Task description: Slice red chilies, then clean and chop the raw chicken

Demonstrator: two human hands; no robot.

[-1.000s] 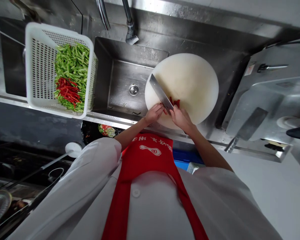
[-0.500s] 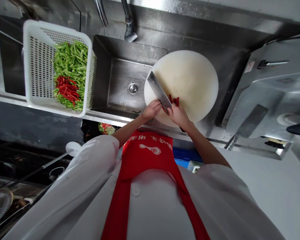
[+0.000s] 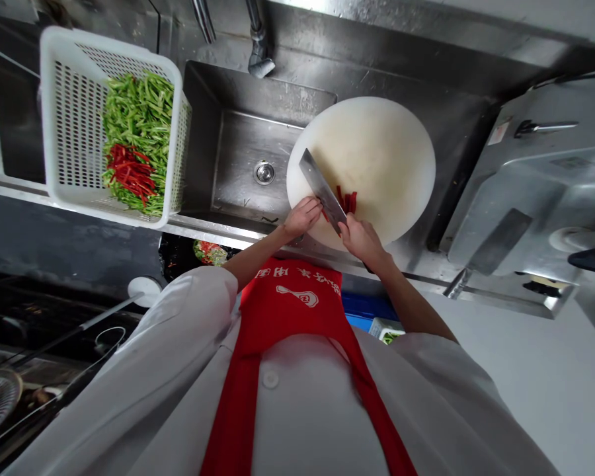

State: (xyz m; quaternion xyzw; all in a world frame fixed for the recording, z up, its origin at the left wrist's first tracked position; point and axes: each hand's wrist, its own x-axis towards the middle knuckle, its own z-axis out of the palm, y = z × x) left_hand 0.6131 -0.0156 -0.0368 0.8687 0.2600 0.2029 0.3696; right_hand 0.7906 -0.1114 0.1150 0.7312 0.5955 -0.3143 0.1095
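On the round white cutting board (image 3: pixel 377 145) lie cut red pepper strips (image 3: pixel 348 200), just right of a cleaver's blade. My right hand (image 3: pixel 363 238) is closed around the handle of the cleaver (image 3: pixel 322 188), whose blade slants up and to the left across the board. Left of the blade, my left hand (image 3: pixel 302 217) has its fingers bent and pressed together on a piece of red pepper (image 3: pixel 324 213). Most of that piece is hidden by the fingers and the blade.
A white perforated basket (image 3: pixel 74 198) on the left holds green strips (image 3: pixel 139 112) and red strips (image 3: pixel 130 173). Between basket and board is a steel sink (image 3: pixel 238 158) under a faucet (image 3: pixel 260 59). Another cleaver (image 3: pixel 500 241) lies at the right. A black bin (image 3: pixel 171 254) sits below the counter edge.
The cleaver and my right hand have shifted slightly right and down, away from my left hand. My left hand stays nearly in place. The whole view has tilted a little.
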